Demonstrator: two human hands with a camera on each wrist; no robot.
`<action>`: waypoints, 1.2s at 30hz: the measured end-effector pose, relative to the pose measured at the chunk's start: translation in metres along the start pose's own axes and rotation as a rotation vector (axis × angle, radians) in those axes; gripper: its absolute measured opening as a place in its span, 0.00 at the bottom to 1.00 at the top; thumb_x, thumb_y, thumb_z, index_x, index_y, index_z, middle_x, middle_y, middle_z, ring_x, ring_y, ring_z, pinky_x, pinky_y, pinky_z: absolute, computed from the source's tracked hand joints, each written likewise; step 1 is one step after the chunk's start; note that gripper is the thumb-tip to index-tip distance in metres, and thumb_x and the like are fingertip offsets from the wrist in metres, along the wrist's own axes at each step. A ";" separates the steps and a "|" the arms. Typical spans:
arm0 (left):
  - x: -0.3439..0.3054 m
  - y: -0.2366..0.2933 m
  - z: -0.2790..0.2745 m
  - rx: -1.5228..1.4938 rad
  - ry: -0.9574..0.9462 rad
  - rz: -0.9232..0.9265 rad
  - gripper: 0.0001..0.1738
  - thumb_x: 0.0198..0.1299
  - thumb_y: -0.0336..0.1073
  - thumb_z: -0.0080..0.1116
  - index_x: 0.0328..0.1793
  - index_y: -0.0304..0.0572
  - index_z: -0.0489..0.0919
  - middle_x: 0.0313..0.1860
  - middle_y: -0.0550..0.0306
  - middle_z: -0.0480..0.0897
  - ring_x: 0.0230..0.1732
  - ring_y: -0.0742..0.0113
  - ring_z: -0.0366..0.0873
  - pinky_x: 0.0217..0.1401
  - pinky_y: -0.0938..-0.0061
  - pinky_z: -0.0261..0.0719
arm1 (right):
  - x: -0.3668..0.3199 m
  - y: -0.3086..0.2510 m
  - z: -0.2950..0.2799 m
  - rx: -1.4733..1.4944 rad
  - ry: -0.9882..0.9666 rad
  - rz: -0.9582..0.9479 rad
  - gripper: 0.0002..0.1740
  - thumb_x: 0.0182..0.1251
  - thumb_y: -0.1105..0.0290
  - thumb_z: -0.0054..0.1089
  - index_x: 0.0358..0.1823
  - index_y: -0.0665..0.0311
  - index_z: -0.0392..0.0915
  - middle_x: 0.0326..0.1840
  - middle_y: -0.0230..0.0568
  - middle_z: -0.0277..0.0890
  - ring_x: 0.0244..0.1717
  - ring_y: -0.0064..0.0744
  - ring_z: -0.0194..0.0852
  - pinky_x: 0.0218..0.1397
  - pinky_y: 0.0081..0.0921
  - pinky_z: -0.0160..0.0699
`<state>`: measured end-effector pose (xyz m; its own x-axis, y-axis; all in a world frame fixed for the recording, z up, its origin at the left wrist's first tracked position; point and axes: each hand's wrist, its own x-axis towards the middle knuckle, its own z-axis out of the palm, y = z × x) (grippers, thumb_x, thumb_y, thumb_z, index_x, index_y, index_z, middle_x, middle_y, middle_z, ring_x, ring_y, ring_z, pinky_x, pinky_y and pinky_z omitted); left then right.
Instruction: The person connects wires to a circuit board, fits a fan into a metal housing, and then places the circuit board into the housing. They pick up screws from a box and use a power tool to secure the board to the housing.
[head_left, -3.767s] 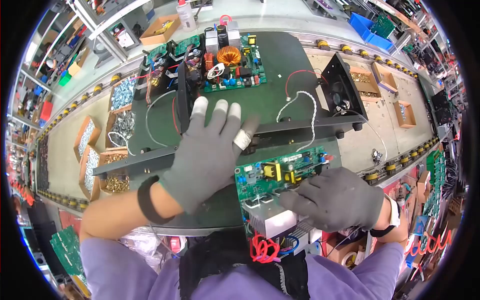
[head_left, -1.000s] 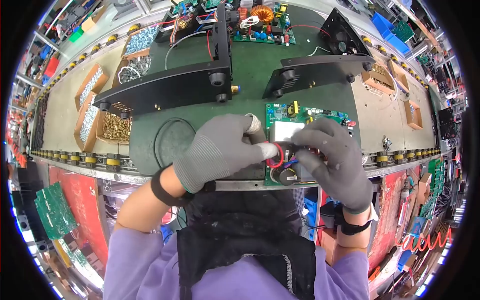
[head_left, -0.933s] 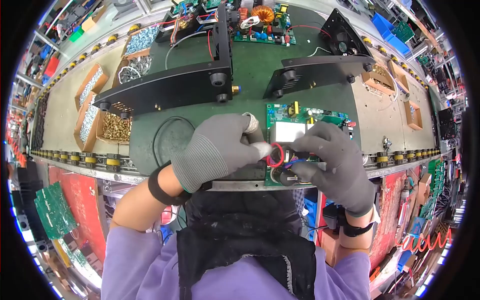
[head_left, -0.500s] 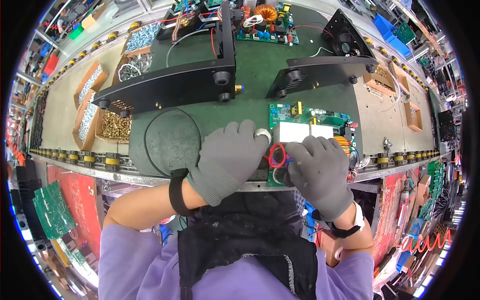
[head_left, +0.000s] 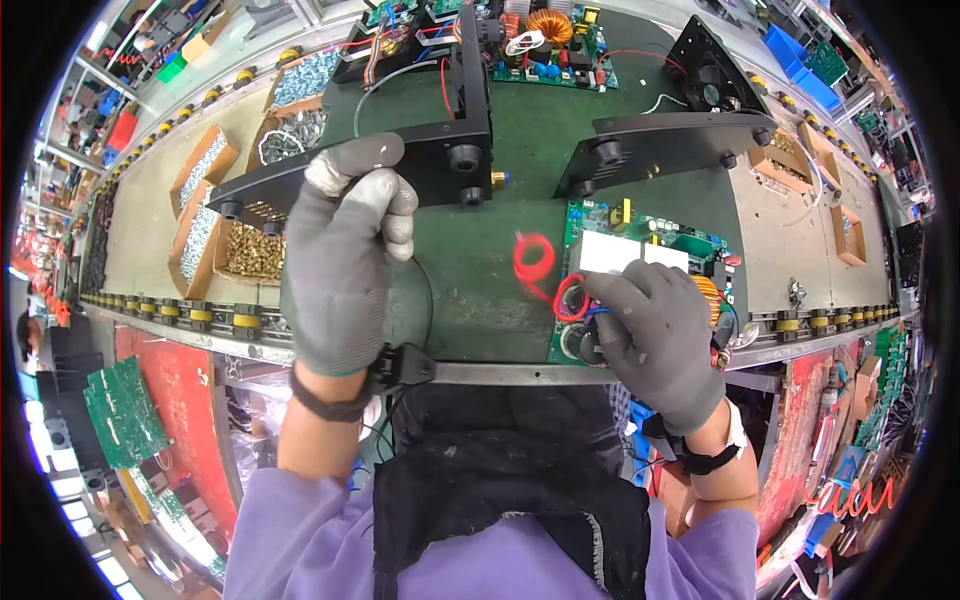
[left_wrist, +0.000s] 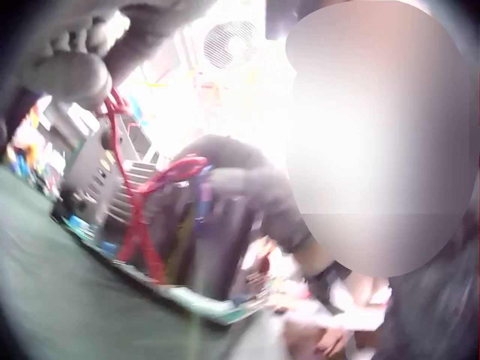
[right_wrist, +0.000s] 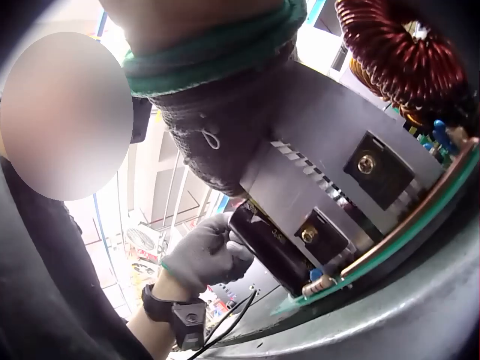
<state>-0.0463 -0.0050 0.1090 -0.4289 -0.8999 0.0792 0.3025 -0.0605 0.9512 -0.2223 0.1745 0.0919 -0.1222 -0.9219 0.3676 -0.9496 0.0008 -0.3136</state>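
Observation:
A green circuit board [head_left: 577, 215] lies at the table's front edge, carrying white-topped heatsinks [head_left: 610, 250], black capacitors and a copper coil [head_left: 706, 300]. My gloved right hand [head_left: 655, 340] bends over it, thumb and index fingertip at the blue and red wires [head_left: 570, 298], pinching them beside the capacitors. One red wire coil [head_left: 535, 258], blurred, stands out left of the board. My gloved left hand [head_left: 345, 240] is raised before the left black panel, fingers curled, with nothing visible in its grip. In the left wrist view a red wire [left_wrist: 124, 157] rises toward its fingertips [left_wrist: 67, 79].
Two black chassis panels [head_left: 680, 150] with rubber feet stand on the green mat [head_left: 470, 310]. Behind them lies another circuit board [head_left: 560, 70]. Boxes of screws [head_left: 252, 250] line the left, more boxes [head_left: 848, 235] the right. A black cable hangs by my left wrist.
First the panels shifted apart and the board was set down at the front edge. Then my left hand left the red wires, moving up and left, and a red coil sprang out.

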 end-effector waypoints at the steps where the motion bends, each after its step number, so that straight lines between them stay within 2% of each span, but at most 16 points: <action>1: -0.003 0.007 0.001 0.005 0.004 0.000 0.13 0.66 0.29 0.48 0.54 0.36 0.77 0.28 0.61 0.77 0.26 0.79 0.70 0.28 0.83 0.67 | 0.000 -0.001 0.000 0.006 -0.001 -0.002 0.18 0.48 0.73 0.61 0.44 0.57 0.78 0.30 0.38 0.70 0.33 0.42 0.72 0.38 0.39 0.69; 3: -0.010 0.016 0.003 0.348 -0.193 -0.066 0.14 0.67 0.31 0.49 0.55 0.36 0.78 0.31 0.61 0.78 0.30 0.80 0.72 0.30 0.83 0.69 | 0.000 -0.001 -0.001 0.001 -0.007 0.004 0.18 0.47 0.74 0.60 0.44 0.57 0.78 0.29 0.38 0.70 0.33 0.41 0.72 0.37 0.39 0.68; 7: -0.001 -0.014 0.006 0.459 -0.375 -0.090 0.17 0.69 0.35 0.49 0.59 0.35 0.79 0.35 0.62 0.80 0.34 0.79 0.75 0.38 0.82 0.74 | 0.001 -0.002 -0.002 0.005 -0.005 -0.003 0.19 0.46 0.75 0.60 0.44 0.58 0.78 0.29 0.38 0.70 0.32 0.41 0.72 0.36 0.39 0.68; 9: 0.003 -0.022 0.014 0.597 -0.459 -0.328 0.19 0.70 0.37 0.49 0.61 0.35 0.77 0.34 0.63 0.80 0.31 0.80 0.74 0.35 0.83 0.74 | -0.001 -0.001 -0.001 0.020 0.021 -0.017 0.19 0.46 0.75 0.60 0.44 0.59 0.79 0.28 0.38 0.69 0.31 0.41 0.71 0.36 0.39 0.67; 13: 0.008 -0.025 0.023 0.606 -0.415 -0.338 0.20 0.71 0.40 0.49 0.61 0.34 0.77 0.33 0.63 0.78 0.28 0.81 0.73 0.31 0.83 0.74 | -0.002 0.000 -0.001 0.025 0.021 -0.029 0.20 0.46 0.76 0.60 0.45 0.60 0.79 0.28 0.38 0.70 0.31 0.41 0.71 0.35 0.39 0.67; 15: 0.014 -0.027 0.017 0.455 -0.442 -0.508 0.20 0.72 0.42 0.49 0.60 0.34 0.77 0.30 0.65 0.76 0.26 0.82 0.72 0.28 0.84 0.73 | -0.002 -0.001 -0.001 0.032 0.015 -0.020 0.19 0.46 0.76 0.60 0.45 0.60 0.79 0.29 0.39 0.70 0.31 0.41 0.71 0.36 0.39 0.67; 19: 0.015 -0.034 0.011 0.420 -0.523 -0.538 0.18 0.71 0.41 0.51 0.56 0.34 0.79 0.28 0.66 0.75 0.25 0.82 0.70 0.27 0.83 0.71 | -0.001 -0.001 -0.002 0.040 0.005 -0.014 0.19 0.46 0.76 0.60 0.45 0.60 0.79 0.29 0.39 0.70 0.32 0.41 0.71 0.36 0.39 0.67; 22: 0.011 -0.038 0.010 0.334 -0.555 -0.496 0.15 0.69 0.39 0.53 0.52 0.35 0.80 0.27 0.67 0.75 0.24 0.82 0.68 0.27 0.83 0.68 | -0.001 -0.001 -0.002 0.035 -0.005 -0.016 0.19 0.46 0.76 0.60 0.45 0.60 0.79 0.29 0.39 0.70 0.32 0.42 0.71 0.37 0.39 0.67; 24: 0.008 -0.041 0.012 0.422 -0.611 -0.323 0.13 0.69 0.38 0.53 0.49 0.35 0.80 0.26 0.67 0.74 0.24 0.82 0.66 0.28 0.83 0.66 | -0.001 -0.001 -0.002 0.018 0.001 -0.021 0.19 0.46 0.76 0.60 0.44 0.61 0.79 0.29 0.39 0.70 0.32 0.42 0.71 0.37 0.39 0.67; 26: 0.003 -0.042 0.011 0.376 -0.373 -0.097 0.12 0.67 0.37 0.54 0.50 0.36 0.80 0.25 0.68 0.74 0.25 0.81 0.68 0.29 0.83 0.66 | 0.000 -0.002 -0.003 0.021 -0.005 -0.018 0.19 0.46 0.76 0.60 0.44 0.60 0.78 0.29 0.39 0.70 0.32 0.42 0.71 0.37 0.39 0.67; 27: 0.008 -0.036 0.001 0.342 -0.277 0.148 0.12 0.68 0.36 0.54 0.51 0.37 0.79 0.27 0.67 0.75 0.25 0.79 0.69 0.30 0.83 0.68 | 0.000 -0.002 -0.003 0.025 -0.006 -0.013 0.19 0.46 0.76 0.60 0.44 0.60 0.78 0.29 0.39 0.70 0.32 0.42 0.71 0.36 0.39 0.67; 29: 0.016 -0.003 -0.018 0.113 -0.007 0.379 0.13 0.69 0.36 0.52 0.54 0.39 0.77 0.33 0.62 0.78 0.28 0.75 0.72 0.33 0.81 0.72 | 0.000 0.000 -0.002 0.036 0.009 -0.020 0.19 0.46 0.76 0.60 0.44 0.60 0.79 0.29 0.39 0.70 0.31 0.42 0.71 0.36 0.39 0.67; 31: 0.009 0.024 -0.016 -0.077 0.169 0.360 0.12 0.69 0.35 0.51 0.55 0.39 0.75 0.36 0.59 0.80 0.31 0.72 0.75 0.35 0.79 0.74 | 0.000 0.000 -0.002 0.048 0.019 -0.031 0.19 0.45 0.76 0.60 0.43 0.60 0.79 0.28 0.39 0.70 0.31 0.42 0.71 0.36 0.39 0.67; 32: 0.001 0.025 -0.013 0.286 0.109 0.479 0.13 0.70 0.35 0.50 0.56 0.39 0.75 0.40 0.57 0.80 0.34 0.70 0.76 0.38 0.77 0.76 | 0.000 0.000 -0.003 0.054 0.006 -0.026 0.19 0.45 0.76 0.61 0.43 0.60 0.79 0.28 0.39 0.69 0.30 0.42 0.71 0.35 0.39 0.67; 35: -0.009 -0.001 0.005 0.562 -0.410 0.528 0.10 0.64 0.34 0.58 0.49 0.40 0.81 0.43 0.53 0.81 0.41 0.66 0.79 0.45 0.70 0.77 | 0.001 -0.001 -0.003 0.075 0.016 -0.022 0.19 0.45 0.77 0.61 0.43 0.61 0.79 0.27 0.40 0.69 0.30 0.43 0.71 0.34 0.39 0.67; 36: -0.020 -0.019 0.011 0.674 -0.479 0.288 0.09 0.61 0.34 0.62 0.45 0.40 0.82 0.41 0.56 0.81 0.39 0.68 0.79 0.43 0.72 0.76 | 0.001 0.000 -0.003 0.086 0.031 -0.026 0.19 0.44 0.77 0.61 0.43 0.61 0.79 0.27 0.40 0.69 0.29 0.43 0.71 0.34 0.38 0.66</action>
<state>-0.0527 0.0191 0.0923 -0.7707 -0.5531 0.3164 -0.0485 0.5460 0.8364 -0.2228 0.1747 0.0947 -0.1084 -0.9086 0.4034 -0.9242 -0.0574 -0.3776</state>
